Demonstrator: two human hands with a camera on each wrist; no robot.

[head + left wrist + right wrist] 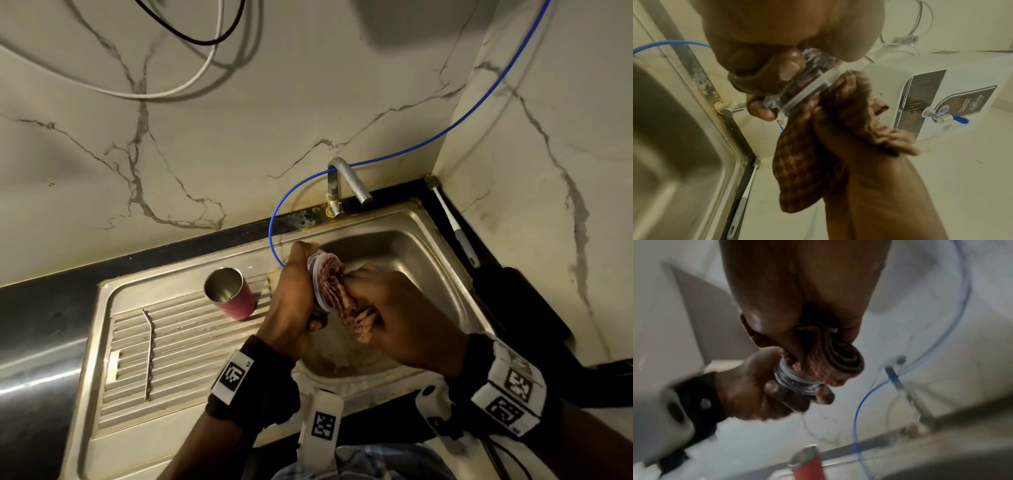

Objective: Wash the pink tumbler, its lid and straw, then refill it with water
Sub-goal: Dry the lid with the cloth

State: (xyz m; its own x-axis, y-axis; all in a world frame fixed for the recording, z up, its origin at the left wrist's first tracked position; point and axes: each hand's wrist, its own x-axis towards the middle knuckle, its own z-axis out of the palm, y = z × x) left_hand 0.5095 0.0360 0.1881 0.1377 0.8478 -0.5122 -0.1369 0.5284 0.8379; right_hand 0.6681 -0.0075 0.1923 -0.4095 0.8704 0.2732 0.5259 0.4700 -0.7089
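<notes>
Head view shows both hands meeting over the sink basin (404, 246), so drips fall into it. The left hand (294, 298) curls its fingers round the clear lid (317, 287), holding it on edge with the open underside turned toward the right hand (404, 308) — an orientation that probably lets the cloth reach inside. The right hand pinches a bunched reddish-brown cloth (342, 294) and presses it into the lid's threaded mouth; its tail hangs below the grip. Left of the gripping left hand, the pink tumbler (231, 291) stands upright and open on the ribbed drainboard (185, 339), and further out lies the bent metal straw (149, 353) — both apart from the hands, likely parked within reach. Beyond the lid, the tap (346, 181) shows no visible stream. Refilling looks well off.
</notes>
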